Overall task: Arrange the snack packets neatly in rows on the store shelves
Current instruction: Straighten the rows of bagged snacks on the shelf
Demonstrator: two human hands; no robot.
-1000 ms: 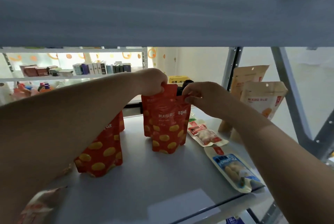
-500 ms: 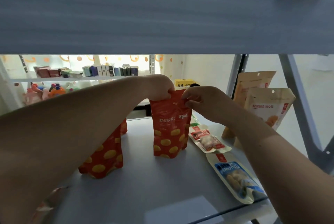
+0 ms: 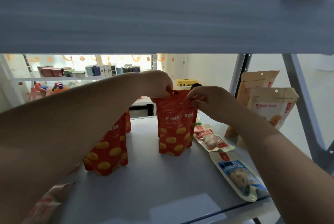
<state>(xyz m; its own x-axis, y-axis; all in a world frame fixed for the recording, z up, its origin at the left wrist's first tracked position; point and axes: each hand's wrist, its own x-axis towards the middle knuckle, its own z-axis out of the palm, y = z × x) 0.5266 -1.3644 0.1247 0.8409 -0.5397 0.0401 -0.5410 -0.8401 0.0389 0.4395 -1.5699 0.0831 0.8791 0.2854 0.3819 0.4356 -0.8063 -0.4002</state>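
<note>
Now I am pinching the top of the upright red packet [image 3: 176, 124] with my left hand [image 3: 160, 86] and right hand [image 3: 207, 100] on the shelf [image 3: 162, 178].

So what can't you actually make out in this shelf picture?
All head view:
1. Left red pouch: top hidden behind the left forearm.
2. Packet at bottom left: blurred, cut by the frame edge.
3. Yellow box: lower part hidden behind the held red pouch and left hand; print too small.
4. Dark object: mostly behind the right hand.
5. Upper shelf: most contents hidden by its underside.
</note>
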